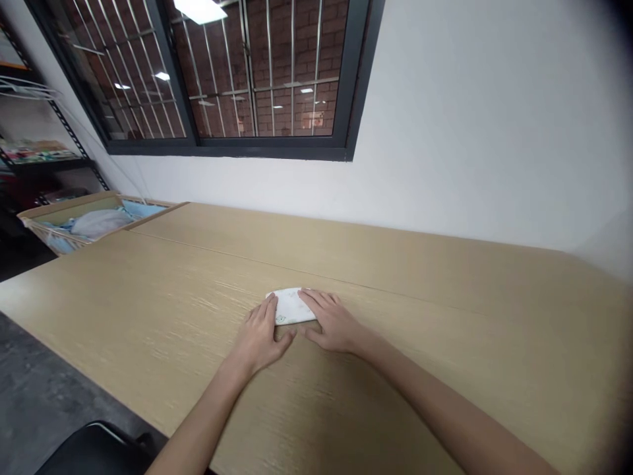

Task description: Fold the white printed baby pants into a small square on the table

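A small white folded piece (pixel 293 307) with a faint print and a small greenish mark near its front edge lies flat on the wooden table (pixel 173 316). It looks like soft folded cloth; its exact kind does not show. My left hand (pixel 260 334) rests on its left end, fingers stretched forward and the thumb pointing inward. Over the right end lies my right hand (pixel 332 322), also with its fingers extended and flat. Both thumbs are in front of the near edge, close to each other. The fingers hide the two ends of the piece.
At the far left, a basket (pixel 42 227) holds blue and white bundles. Shelving (pixel 49 163) stands behind it. A barred window (pixel 257 72) and white wall (pixel 469 132) rise behind the table. A black chair (pixel 96 452) sits by the near left edge.
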Available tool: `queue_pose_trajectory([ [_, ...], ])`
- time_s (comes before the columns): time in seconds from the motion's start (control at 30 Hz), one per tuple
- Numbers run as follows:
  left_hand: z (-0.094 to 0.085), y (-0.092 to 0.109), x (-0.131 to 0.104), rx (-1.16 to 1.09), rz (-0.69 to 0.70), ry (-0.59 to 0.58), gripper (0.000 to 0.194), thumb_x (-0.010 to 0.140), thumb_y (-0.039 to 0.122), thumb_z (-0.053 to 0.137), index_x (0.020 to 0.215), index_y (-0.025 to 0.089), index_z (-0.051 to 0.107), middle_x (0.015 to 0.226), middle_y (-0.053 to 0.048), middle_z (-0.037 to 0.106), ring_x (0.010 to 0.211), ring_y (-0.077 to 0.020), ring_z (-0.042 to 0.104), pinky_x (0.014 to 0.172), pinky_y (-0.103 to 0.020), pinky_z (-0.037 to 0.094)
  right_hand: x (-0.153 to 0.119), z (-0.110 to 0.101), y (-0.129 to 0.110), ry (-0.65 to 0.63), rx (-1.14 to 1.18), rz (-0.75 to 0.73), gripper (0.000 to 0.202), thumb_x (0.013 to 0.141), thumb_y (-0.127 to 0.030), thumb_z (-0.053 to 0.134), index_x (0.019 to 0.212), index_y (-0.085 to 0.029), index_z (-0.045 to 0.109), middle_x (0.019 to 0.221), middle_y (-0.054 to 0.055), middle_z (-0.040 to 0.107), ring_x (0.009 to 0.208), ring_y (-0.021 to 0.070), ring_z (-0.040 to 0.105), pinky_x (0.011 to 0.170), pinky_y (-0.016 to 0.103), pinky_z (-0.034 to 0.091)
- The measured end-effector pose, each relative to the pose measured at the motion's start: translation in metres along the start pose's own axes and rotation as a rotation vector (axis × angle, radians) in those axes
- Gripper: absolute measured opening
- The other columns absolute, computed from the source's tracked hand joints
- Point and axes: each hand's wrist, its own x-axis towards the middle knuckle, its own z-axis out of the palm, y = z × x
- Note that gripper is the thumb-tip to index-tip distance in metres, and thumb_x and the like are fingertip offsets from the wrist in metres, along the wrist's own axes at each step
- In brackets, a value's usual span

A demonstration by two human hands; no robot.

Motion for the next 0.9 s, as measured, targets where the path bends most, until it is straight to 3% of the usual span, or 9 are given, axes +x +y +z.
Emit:
queue_pose_trajectory([
  [0.13,0.0,-0.002,0.004,-0.02,-0.026,0.004,0.055,0.087,0.025,0.057,0.139,0.013,0.044,0.138,-0.02,0.059,0.128,-0.0364,0.055,0.108,-0.055,0.041,0.005,0.005,0.014,0.054,0.149,0.029,0.068,0.084,-0.021,0.057,0.15,-0.017,0.042,0.149,0.017,0.052,0.135,0.0332,0.048,0.111,0.053,0.038],
  [0.27,-0.006,0.001,0.009,-0.059,-0.08,0.048,0.04,0.089,0.011,0.044,0.127,0.018,0.053,0.129,-0.016,0.064,0.131,-0.0349,0.051,0.106,-0.057,0.036,0.013,0.014,0.027,0.206,0.383,0.118,0.052,0.084,-0.018,0.056,0.135,-0.019,0.052,0.135,0.016,0.062,0.126,0.0308,0.057,0.108,0.052,0.042],
  [0.37,-0.011,0.005,0.01,-0.126,-0.12,0.068,0.026,0.095,0.017,0.042,0.113,0.022,0.059,0.119,-0.012,0.067,0.118,-0.0337,0.057,0.099,-0.056,0.039,0.018,0.014,0.028,0.303,0.623,0.179,0.044,0.083,-0.026,0.063,0.125,-0.02,0.052,0.116,0.012,0.069,0.111,0.0283,0.064,0.1,0.048,0.047],
  [0.47,-0.014,0.008,0.009,-0.235,-0.166,0.092,0.019,0.099,0.032,0.043,0.108,0.022,0.057,0.108,-0.01,0.067,0.105,-0.0303,0.061,0.092,-0.051,0.044,0.019,0.006,0.023,0.323,0.93,0.288,0.042,0.081,-0.033,0.066,0.118,-0.022,0.048,0.103,0.006,0.069,0.095,0.0241,0.066,0.084,0.039,0.052],
  [0.57,-0.014,0.012,0.004,-0.401,-0.195,0.096,0.031,0.1,0.041,0.047,0.122,0.021,0.044,0.105,-0.008,0.069,0.093,-0.0232,0.066,0.08,-0.038,0.051,0.02,-0.004,0.017,0.322,1.113,0.417,0.043,0.079,-0.033,0.066,0.117,-0.022,0.048,0.093,0.002,0.068,0.084,0.0207,0.065,0.075,0.034,0.05],
  [0.67,-0.014,0.016,-0.002,-0.692,-0.215,-0.001,0.045,0.097,0.041,0.054,0.132,0.022,0.032,0.093,-0.002,0.071,0.07,-0.0162,0.065,0.062,-0.028,0.048,0.021,-0.013,0.011,0.32,1.143,0.519,0.05,0.076,-0.033,0.072,0.12,-0.022,0.049,0.082,-0.003,0.065,0.075,0.019,0.064,0.069,0.031,0.048],
  [0.77,-0.015,0.019,-0.005,-0.782,-0.186,-0.091,0.046,0.095,0.038,0.057,0.132,0.024,0.033,0.077,0.004,0.068,0.057,-0.0137,0.057,0.055,-0.025,0.04,0.021,-0.015,0.009,0.303,1.155,0.571,0.052,0.076,-0.037,0.077,0.118,-0.023,0.05,0.086,-0.001,0.067,0.077,0.0196,0.066,0.069,0.031,0.05],
  [0.9,-0.016,0.019,-0.002,-0.518,-0.06,-0.029,0.031,0.092,0.035,0.061,0.118,0.023,0.047,0.056,0.01,0.051,0.051,-0.014,0.05,0.058,-0.028,0.041,0.022,-0.007,0.016,0.339,1.093,0.646,0.04,0.081,-0.038,0.075,0.112,-0.02,0.057,0.11,0.011,0.069,0.099,0.0241,0.068,0.087,0.039,0.054],
])
